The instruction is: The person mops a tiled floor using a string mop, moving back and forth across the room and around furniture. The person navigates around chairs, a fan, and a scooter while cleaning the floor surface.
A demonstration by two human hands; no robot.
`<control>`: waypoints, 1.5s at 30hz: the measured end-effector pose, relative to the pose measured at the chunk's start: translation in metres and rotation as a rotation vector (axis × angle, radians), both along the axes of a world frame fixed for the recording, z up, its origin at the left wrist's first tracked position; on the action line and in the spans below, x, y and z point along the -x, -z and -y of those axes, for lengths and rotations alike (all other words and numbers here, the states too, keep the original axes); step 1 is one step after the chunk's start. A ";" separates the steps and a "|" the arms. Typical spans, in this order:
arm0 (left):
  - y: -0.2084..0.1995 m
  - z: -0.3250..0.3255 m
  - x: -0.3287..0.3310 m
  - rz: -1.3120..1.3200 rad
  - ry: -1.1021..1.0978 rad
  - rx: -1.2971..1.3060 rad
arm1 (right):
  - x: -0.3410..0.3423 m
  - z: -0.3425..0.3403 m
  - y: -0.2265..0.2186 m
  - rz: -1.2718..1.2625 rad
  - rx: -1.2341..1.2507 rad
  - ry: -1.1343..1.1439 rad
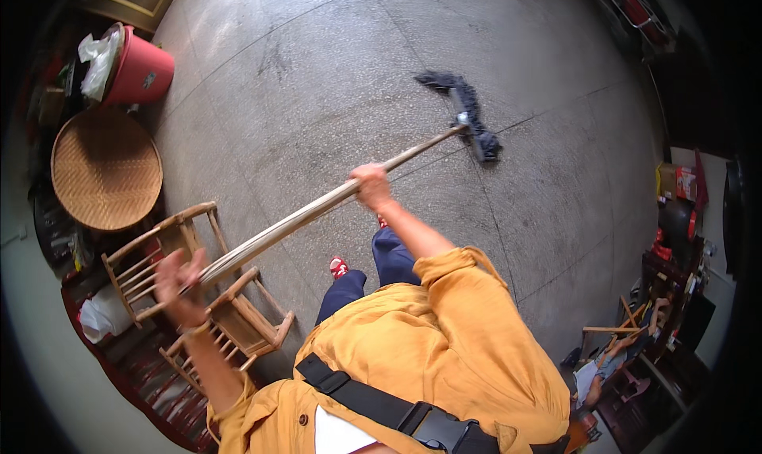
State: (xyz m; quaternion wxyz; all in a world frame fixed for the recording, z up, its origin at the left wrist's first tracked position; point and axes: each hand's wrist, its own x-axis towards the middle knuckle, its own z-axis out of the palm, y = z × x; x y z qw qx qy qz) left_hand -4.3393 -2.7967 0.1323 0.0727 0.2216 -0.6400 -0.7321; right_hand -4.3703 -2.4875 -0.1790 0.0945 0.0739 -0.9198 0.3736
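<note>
A mop [308, 211] with a pale wooden handle slants across the floor, and its dark, stringy head [472, 121] lies on the grey floor ahead and to the right. My right hand [371, 186] is closed around the middle of the handle. At the handle's upper end, my left hand [179, 287] is slightly blurred, with its fingers spread beside the pole and not wrapped around it. Whether the palm touches the pole end I cannot make out.
To the left stand two small wooden chairs [246, 323], a round woven tray [106, 168] and a red bucket [144, 69] with a white plastic bag. Cluttered furniture and boxes [676, 182] line the right side. A person [601, 372] is seated at the lower right.
</note>
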 end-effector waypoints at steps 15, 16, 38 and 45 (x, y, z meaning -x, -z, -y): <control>0.088 -0.137 0.024 0.294 0.635 -0.270 | -0.028 -0.186 0.058 0.547 -0.510 0.412; 0.087 -0.112 0.027 0.243 0.614 -0.265 | -0.022 -0.159 0.055 0.540 -0.508 0.400; -0.121 0.340 -0.324 0.294 -0.676 0.312 | -0.114 0.612 -0.048 0.069 -0.027 -1.128; -0.106 0.333 -0.305 0.265 -0.967 0.417 | -0.084 0.656 -0.069 0.139 -0.194 -1.398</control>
